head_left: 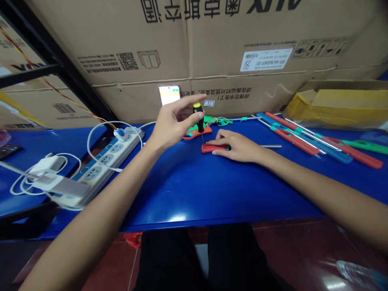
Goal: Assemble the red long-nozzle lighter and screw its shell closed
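Note:
My left hand (177, 121) grips the black handle of a small screwdriver (200, 117) with a yellow end cap, thumb on its side and index finger stretched out above. The screwdriver stands upright, its thin shaft reaching down to the end of a red plastic handle (209, 148). That red handle lies on the blue table under my right hand (235, 146), whose fingers are closed around it. A bit of green shows beside the fingers, and a metal rod (271, 146) sticks out to the right beyond the hand.
Behind the hands lie red and green plastic parts (197, 133). Several red, blue and green handles with metal rods (312, 137) lie at right, by a yellow-taped box (336, 105). A phone (169, 95) leans on the large carton (121, 89). A power strip (106, 161) with cables is at left.

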### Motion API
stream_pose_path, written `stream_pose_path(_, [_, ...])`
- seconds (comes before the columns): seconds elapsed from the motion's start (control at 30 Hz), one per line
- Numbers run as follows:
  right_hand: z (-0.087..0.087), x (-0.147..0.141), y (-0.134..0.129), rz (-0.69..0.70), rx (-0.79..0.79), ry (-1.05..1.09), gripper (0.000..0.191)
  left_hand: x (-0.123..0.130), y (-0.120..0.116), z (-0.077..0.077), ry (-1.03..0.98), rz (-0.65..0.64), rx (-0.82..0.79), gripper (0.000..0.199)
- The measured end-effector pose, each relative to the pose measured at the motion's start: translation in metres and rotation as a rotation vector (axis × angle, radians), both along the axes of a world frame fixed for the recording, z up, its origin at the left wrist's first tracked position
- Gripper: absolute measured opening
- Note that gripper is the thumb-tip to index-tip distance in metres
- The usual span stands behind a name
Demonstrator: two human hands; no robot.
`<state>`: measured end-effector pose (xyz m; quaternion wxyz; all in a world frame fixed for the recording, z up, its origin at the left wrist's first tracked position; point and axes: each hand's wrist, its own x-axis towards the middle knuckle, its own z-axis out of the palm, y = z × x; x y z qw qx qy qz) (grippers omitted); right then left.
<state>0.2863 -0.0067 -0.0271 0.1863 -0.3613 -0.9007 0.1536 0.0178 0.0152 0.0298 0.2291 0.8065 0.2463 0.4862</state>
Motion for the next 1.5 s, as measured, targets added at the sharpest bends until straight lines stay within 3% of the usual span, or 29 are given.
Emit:
stream_pose_path(0.37, [0.0022, -0.0001, -0.0021, -0.01, -0.021, 0.002, 0.048, -0.0009, -0.0051, 0.0066, -0.024, -0.139, -0.139, 0.043])
stream_pose_path(0.6, [0.0017, -0.0004, -0.001, 0.001, -0.013, 0.005, 0.045, 0.001, -0.0037, 0.0013, 0.021, 0.129, 0.053, 0.038])
stream_pose_path(0.8, [-0.0001, 0.001, -0.0003, 0.005, 0.007, 0.009, 0.045, 0.0066, -0.0075, -0.0006, 0.014, 0.246, 0.169, 0.04])
stream_pose_path(1.07, [0.0018, 0.0005, -0.0015, -0.001, -0.008, 0.003, 0.047, 0.0015, -0.0069, 0.0071, 0.093, 0.127, 0.147, 0.041])
stream_pose_path(1.5, [-0.0013, 0.0023, 0.0006, 0.008, -0.007, 0.011, 0.046, -0.0023, -0.0062, 0.0052, 0.118, 0.132, 0.117, 0.04])
